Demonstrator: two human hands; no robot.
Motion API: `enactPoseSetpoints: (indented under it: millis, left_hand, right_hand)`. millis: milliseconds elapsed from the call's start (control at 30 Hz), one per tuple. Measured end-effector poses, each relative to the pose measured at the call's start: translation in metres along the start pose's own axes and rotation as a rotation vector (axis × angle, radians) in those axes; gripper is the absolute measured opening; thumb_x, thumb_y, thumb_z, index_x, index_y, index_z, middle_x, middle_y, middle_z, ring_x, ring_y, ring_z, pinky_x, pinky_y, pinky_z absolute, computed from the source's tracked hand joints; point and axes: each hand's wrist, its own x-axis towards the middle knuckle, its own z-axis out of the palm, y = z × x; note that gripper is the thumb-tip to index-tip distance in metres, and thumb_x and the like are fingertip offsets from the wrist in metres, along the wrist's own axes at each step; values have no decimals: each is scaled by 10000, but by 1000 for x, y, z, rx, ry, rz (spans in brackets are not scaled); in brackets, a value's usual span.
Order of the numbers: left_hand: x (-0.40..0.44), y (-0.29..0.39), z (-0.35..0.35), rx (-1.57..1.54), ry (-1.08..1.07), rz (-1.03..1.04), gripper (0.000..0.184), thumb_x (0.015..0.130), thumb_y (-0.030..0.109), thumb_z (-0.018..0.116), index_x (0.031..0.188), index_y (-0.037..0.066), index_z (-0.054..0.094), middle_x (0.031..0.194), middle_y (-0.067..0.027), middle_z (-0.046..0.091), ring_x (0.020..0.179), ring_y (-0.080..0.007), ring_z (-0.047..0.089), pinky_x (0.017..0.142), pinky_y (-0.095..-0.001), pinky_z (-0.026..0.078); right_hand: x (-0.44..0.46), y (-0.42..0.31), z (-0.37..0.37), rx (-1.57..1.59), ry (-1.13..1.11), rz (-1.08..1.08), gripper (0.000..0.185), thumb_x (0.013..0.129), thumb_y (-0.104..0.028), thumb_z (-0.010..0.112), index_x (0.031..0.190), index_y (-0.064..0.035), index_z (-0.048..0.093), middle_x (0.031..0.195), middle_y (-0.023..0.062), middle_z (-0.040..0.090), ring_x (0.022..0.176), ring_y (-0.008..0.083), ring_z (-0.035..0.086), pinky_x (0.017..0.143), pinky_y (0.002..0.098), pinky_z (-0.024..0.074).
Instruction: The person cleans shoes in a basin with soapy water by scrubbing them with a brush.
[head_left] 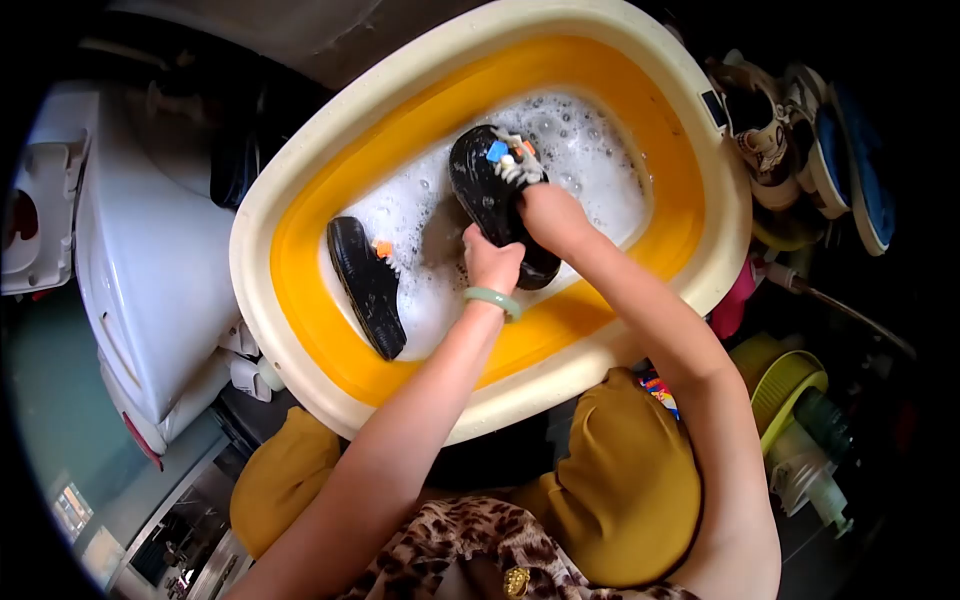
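Note:
A black clog [478, 178] with blue, orange and white ornaments on its upper is held tilted over the suds in the tub. My left hand [492, 262], with a pale green bangle at its wrist, grips the clog near its heel end. Curled against the clog's side by its opening is my right hand [550, 218]; its fingertips are hidden. A second black clog [362, 285], with an orange ornament and white fringe, lies on its side in the foam at the left. Both clogs are wet.
The cream-rimmed yellow tub [255, 250] holds water and white foam [590, 150]. White appliance-like casing [160, 270] stands to the left. Several shoes [770, 150] are at the right, above a green basket [790, 390]. My knees [635, 470] are close to the tub's near rim.

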Motion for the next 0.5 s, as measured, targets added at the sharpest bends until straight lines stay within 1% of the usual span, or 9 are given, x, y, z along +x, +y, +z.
enactPoseSetpoints:
  millis: [33,100,133,200,233,300,400,433,500]
  left_hand:
    - [4,0,-7,-54,-45,8,560,630,64,646,1138,-52,442,1016,-197,598,955,-303,592,865,-339,441]
    - [19,-18,-17,-19,-35,24,558,630,45,650,1142,-47,448,1002,-181,610,925,-281,605,854,-330,450]
    - [25,-30,-20,-108,-92,45,575,652,31,640,1183,-39,429,1053,-155,597,957,-241,588,871,-317,436]
    - [28,-46,-23,-213,-154,34,580,664,16,626,1202,-36,416,1083,-143,583,979,-226,573,880,-311,428]
    - [24,-45,-25,-314,-227,33,586,676,1,612,1222,-33,403,1113,-132,569,1002,-210,558,889,-306,420]
    - [17,-36,-26,-320,-331,28,589,745,54,617,1268,-36,363,1179,-136,528,1071,-196,508,925,-301,386]
    - [17,-30,-15,-323,-87,1,561,881,316,550,1282,-33,370,1206,-149,503,1095,-215,475,955,-311,349]
    - [21,-23,-22,-456,-177,-2,526,899,333,516,1260,-33,401,1202,-143,507,1072,-220,485,944,-314,360]
    - [17,-7,-34,-451,-144,-144,506,911,338,493,1249,-31,415,1198,-138,511,1061,-220,489,931,-312,368]
  right_hand:
    - [-13,7,-2,-2,7,0,218,780,-129,485,893,-58,657,845,204,631,790,356,615,720,437,482]
    - [-59,23,0,336,5,-205,261,827,-221,500,1055,-154,608,841,187,636,781,358,614,708,432,479]
    - [-71,28,-3,335,-4,-204,261,827,-221,500,1055,-154,608,841,187,636,781,358,614,708,432,479]
    - [-86,34,-15,77,-283,-256,272,854,-283,501,1110,-208,552,824,174,634,763,367,606,680,440,474]
    - [-78,32,-17,84,-289,-250,272,854,-283,501,1110,-208,552,824,174,634,763,367,606,680,440,474]
    - [-37,23,-20,16,-59,-197,253,854,-245,529,1091,-169,568,864,172,626,769,372,597,682,436,474]
    - [-7,9,4,-26,-31,-158,238,855,-239,529,1081,-178,568,869,176,624,769,362,601,666,433,475]
    - [-15,10,11,141,48,-332,268,867,-229,479,1125,-233,554,788,158,624,723,339,611,633,435,478]
    - [-55,16,17,231,-100,-422,387,873,-212,474,1233,-354,490,805,134,629,717,314,620,635,410,487]
